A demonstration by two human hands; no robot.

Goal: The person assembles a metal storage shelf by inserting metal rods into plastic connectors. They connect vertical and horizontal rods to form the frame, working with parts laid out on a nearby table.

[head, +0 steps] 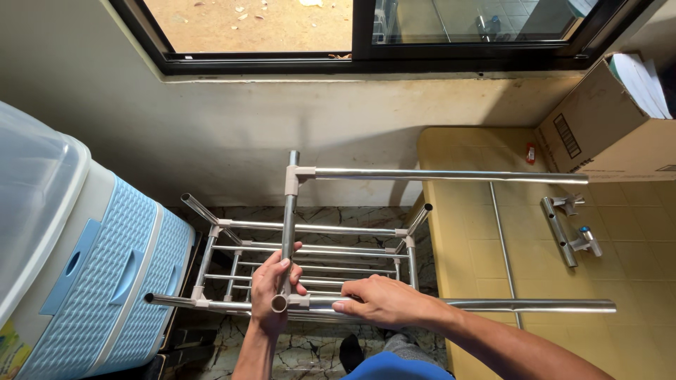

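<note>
L hand (271, 281) grips upright steel tube (289, 225); R hand (380, 301) closed on horizontal tube (535, 305) at grey connector (299, 301). Brown cardboard box (598, 123) w/ black label sits top right on yellow table (479, 253); blue plastic drawer unit (91, 281) at left.

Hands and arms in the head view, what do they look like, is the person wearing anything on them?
Both are bare: the left hand and right hand show no gloves, rings or watch that I can see, and both forearms are uncovered with no sleeves in view. Fingernails look short. Below the arms, a bit of blue clothing shows at the bottom edge.
</note>
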